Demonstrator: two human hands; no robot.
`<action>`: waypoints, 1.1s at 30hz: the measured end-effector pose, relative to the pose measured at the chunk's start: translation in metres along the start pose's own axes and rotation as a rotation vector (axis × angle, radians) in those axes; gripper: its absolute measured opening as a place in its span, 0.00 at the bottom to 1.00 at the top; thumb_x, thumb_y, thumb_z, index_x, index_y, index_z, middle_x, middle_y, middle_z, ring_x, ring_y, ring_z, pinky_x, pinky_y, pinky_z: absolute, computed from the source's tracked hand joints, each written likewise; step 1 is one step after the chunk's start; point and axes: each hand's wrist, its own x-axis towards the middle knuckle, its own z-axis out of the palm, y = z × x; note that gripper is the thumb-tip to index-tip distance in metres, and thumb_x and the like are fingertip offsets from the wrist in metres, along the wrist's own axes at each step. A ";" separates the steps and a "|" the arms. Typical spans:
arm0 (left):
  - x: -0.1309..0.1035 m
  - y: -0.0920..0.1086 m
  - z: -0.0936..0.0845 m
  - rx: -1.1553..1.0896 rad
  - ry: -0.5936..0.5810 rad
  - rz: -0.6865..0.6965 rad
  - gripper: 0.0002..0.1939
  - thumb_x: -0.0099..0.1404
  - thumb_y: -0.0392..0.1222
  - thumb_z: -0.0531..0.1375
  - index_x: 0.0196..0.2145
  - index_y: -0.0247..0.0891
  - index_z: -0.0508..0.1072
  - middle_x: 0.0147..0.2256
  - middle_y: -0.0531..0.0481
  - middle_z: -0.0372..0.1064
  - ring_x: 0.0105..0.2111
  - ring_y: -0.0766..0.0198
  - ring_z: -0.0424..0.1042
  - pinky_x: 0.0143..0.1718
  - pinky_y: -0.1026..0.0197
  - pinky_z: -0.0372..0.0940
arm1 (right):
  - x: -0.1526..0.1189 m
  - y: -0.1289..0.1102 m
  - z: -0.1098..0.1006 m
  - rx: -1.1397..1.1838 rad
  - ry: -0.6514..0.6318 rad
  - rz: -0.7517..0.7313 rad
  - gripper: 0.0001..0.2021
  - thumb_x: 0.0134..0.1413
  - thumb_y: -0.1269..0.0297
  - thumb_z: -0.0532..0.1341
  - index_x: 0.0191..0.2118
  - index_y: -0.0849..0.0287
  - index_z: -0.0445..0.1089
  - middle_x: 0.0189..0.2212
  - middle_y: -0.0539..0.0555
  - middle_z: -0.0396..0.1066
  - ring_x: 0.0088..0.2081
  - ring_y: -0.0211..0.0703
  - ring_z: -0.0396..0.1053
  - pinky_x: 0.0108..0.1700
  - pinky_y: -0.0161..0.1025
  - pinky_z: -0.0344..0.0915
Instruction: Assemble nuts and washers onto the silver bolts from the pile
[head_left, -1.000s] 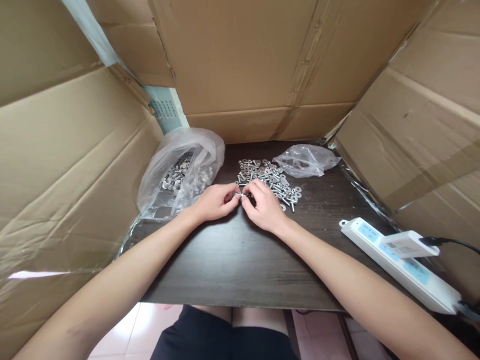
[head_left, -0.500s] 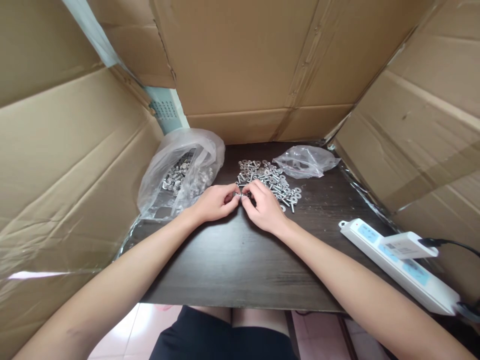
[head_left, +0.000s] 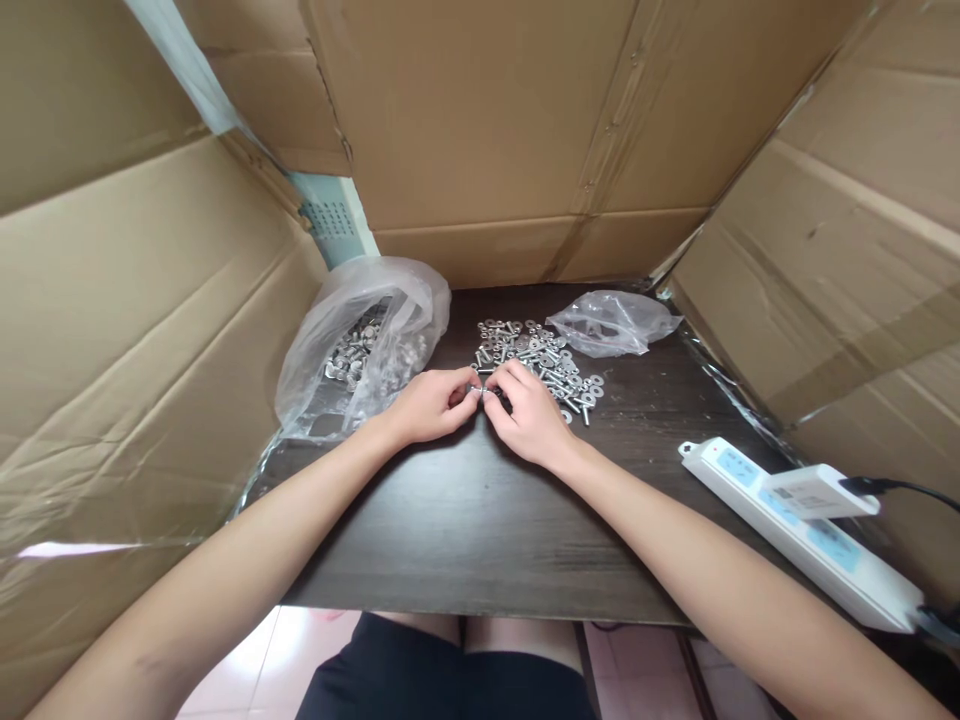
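Observation:
Just in front of a loose pile of bolts, nuts and washers (head_left: 544,355), my two hands meet fingertip to fingertip. My left hand (head_left: 435,408) is closed in a pinch on one end of a small silvery bolt (head_left: 482,391). From the other side, the thumb and fingers of my right hand (head_left: 531,412) pinch the same piece. Fingertips cover most of it, so whether a nut or washer sits on it is hard to tell. Beside my left hand stands an open clear plastic bag (head_left: 405,275) with many round-headed metal parts (head_left: 349,358) inside.
A flattened clear bag (head_left: 615,322) lies behind the pile to the right. At the right of the dark table (head_left: 450,540) is a white power strip (head_left: 802,540) with a plugged-in adapter (head_left: 817,492) and black cable. Cardboard walls (head_left: 480,130) enclose the back and sides.
Almost nothing differs. Both hands stay in the same pinch at the same spot, and the view has shifted only very slightly.

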 end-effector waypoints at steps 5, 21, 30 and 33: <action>0.000 0.000 0.000 -0.004 0.001 0.007 0.10 0.69 0.44 0.55 0.38 0.36 0.73 0.21 0.57 0.62 0.21 0.68 0.59 0.28 0.64 0.52 | 0.000 -0.001 0.000 0.017 0.008 0.001 0.09 0.68 0.65 0.53 0.35 0.55 0.67 0.39 0.57 0.69 0.42 0.49 0.69 0.48 0.48 0.67; 0.000 0.000 0.000 -0.001 -0.001 0.005 0.10 0.69 0.44 0.55 0.38 0.36 0.73 0.21 0.57 0.61 0.21 0.68 0.59 0.28 0.64 0.52 | 0.000 -0.001 0.000 -0.005 0.004 -0.001 0.06 0.67 0.65 0.54 0.36 0.55 0.66 0.40 0.57 0.69 0.42 0.50 0.70 0.47 0.48 0.66; 0.000 0.000 -0.001 -0.003 0.000 0.012 0.10 0.69 0.44 0.55 0.37 0.36 0.73 0.21 0.57 0.61 0.21 0.68 0.59 0.28 0.64 0.52 | 0.000 -0.002 -0.001 0.026 0.011 0.011 0.05 0.66 0.66 0.55 0.38 0.56 0.66 0.40 0.57 0.70 0.40 0.49 0.69 0.45 0.47 0.66; 0.000 0.000 0.000 -0.001 -0.002 0.013 0.10 0.69 0.44 0.55 0.37 0.36 0.72 0.21 0.57 0.61 0.21 0.68 0.59 0.28 0.64 0.52 | 0.000 -0.002 -0.002 0.018 0.013 0.005 0.02 0.64 0.66 0.56 0.40 0.56 0.66 0.40 0.56 0.70 0.39 0.48 0.69 0.43 0.46 0.65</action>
